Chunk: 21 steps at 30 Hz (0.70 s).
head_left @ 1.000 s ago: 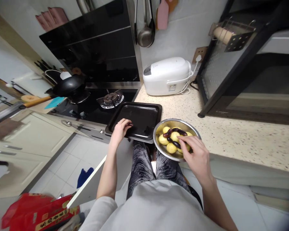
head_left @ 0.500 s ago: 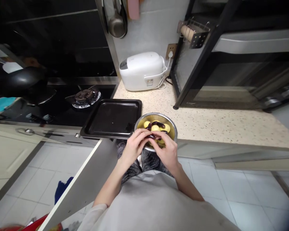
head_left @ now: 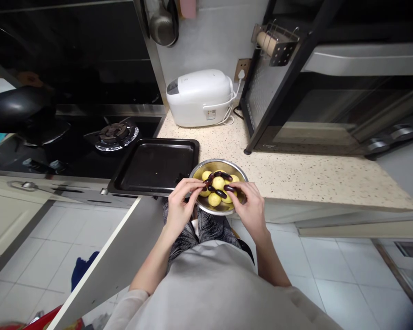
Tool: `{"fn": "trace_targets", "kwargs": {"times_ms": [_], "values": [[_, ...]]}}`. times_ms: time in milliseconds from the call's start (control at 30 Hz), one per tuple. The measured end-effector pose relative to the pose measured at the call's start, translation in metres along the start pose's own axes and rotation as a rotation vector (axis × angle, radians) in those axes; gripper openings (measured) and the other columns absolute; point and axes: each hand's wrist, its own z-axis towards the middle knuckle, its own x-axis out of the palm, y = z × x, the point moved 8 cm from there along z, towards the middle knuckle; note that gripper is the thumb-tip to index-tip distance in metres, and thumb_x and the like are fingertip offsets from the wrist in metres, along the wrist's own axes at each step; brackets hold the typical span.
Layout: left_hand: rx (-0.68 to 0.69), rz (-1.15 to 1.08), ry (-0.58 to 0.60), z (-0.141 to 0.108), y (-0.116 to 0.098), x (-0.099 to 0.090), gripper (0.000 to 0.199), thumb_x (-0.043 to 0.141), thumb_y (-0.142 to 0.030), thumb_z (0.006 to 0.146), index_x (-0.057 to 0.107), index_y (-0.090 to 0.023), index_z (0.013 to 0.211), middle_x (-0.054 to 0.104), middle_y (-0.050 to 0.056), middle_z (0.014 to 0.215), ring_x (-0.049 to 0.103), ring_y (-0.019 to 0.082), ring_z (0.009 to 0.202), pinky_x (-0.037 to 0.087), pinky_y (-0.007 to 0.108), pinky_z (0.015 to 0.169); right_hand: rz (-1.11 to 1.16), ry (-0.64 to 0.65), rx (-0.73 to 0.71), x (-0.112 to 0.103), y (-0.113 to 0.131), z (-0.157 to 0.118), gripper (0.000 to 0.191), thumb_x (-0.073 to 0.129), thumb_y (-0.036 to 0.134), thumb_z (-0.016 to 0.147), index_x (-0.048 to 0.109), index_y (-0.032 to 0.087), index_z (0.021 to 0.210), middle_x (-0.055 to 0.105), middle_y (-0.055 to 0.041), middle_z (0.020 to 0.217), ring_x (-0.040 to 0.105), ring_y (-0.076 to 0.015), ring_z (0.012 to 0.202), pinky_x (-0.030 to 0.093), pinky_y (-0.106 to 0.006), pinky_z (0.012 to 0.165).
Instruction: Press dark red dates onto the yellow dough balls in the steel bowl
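Note:
A round metal bowl [head_left: 241, 170] stands at the counter's front edge with several yellow round pieces [head_left: 214, 199] in it. Dark, glossy oblong pieces [head_left: 220, 193] lie on top of them in a rough ring. My left hand [head_left: 184, 201] is over the bowl's left side, thumb and fingers pinched on a dark piece at the ring's left. Over the right side, my right hand [head_left: 249, 204] pinches another dark piece [head_left: 229, 188] at its end. Both held pieces rest low among the yellow ones.
Left of the bowl a black baking tray [head_left: 154, 165] overlaps the counter and hob [head_left: 79, 156]. A white appliance [head_left: 201, 98] stands behind, an oven [head_left: 330, 114] at the right. A cabinet door [head_left: 113, 256] hangs open below the tray.
My hands have moved apart, left hand to the left and right hand to the right. More yellow pieces and a dark piece at the bowl's front now show between them.

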Motion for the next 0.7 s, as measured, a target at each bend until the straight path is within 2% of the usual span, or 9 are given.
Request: {"fn": "trace_targets", "kwargs": {"times_ms": [100,200,433,600,700], "values": [[0.005,0.009,0.002,0.0,-0.003,0.001,0.016,0.061,-0.02,0.101,0.077,-0.021,0.105,0.072,0.008,0.109,0.069,0.019,0.104,0.059,0.03,0.089,-0.02,0.032,-0.02,0.007,0.0,0.0,0.01,0.063,0.026,0.097,0.071,0.026,0.104,0.074,-0.0076,0.108,0.064,-0.0284,0.108,0.054,-0.046,0.094],[0.004,0.003,0.0,-0.001,-0.005,0.003,0.016,0.061,-0.019,0.102,0.077,-0.021,0.104,0.072,0.009,0.109,0.069,0.019,0.104,0.059,0.032,0.091,-0.067,0.037,-0.022,0.007,-0.002,-0.001,0.011,0.064,0.025,0.097,0.072,0.025,0.106,0.072,-0.0081,0.11,0.062,-0.0283,0.111,0.053,-0.047,0.096],[-0.041,-0.046,0.012,-0.005,0.001,0.01,0.018,0.06,-0.019,0.102,0.078,-0.021,0.103,0.071,0.009,0.111,0.068,0.02,0.107,0.058,0.033,0.095,-0.06,0.02,-0.037,0.002,-0.004,-0.002,0.013,0.067,0.025,0.096,0.072,0.024,0.108,0.072,-0.0082,0.109,0.063,-0.0281,0.109,0.054,-0.047,0.095],[-0.055,-0.097,0.045,-0.01,0.001,0.02,0.017,0.061,-0.017,0.101,0.078,-0.021,0.104,0.069,0.009,0.112,0.068,0.02,0.107,0.057,0.033,0.096,0.023,-0.051,-0.077,-0.006,0.011,0.0,0.008,0.066,0.026,0.097,0.072,0.025,0.102,0.075,-0.0066,0.101,0.067,-0.026,0.1,0.056,-0.044,0.09],[-0.032,-0.113,0.055,-0.012,-0.006,0.027,0.017,0.062,-0.015,0.1,0.078,-0.021,0.103,0.069,0.008,0.11,0.068,0.019,0.105,0.056,0.033,0.095,0.124,-0.016,-0.097,-0.004,0.021,-0.001,0.011,0.067,0.024,0.098,0.072,0.025,0.107,0.076,-0.0056,0.102,0.07,-0.0235,0.099,0.057,-0.04,0.089]]}}
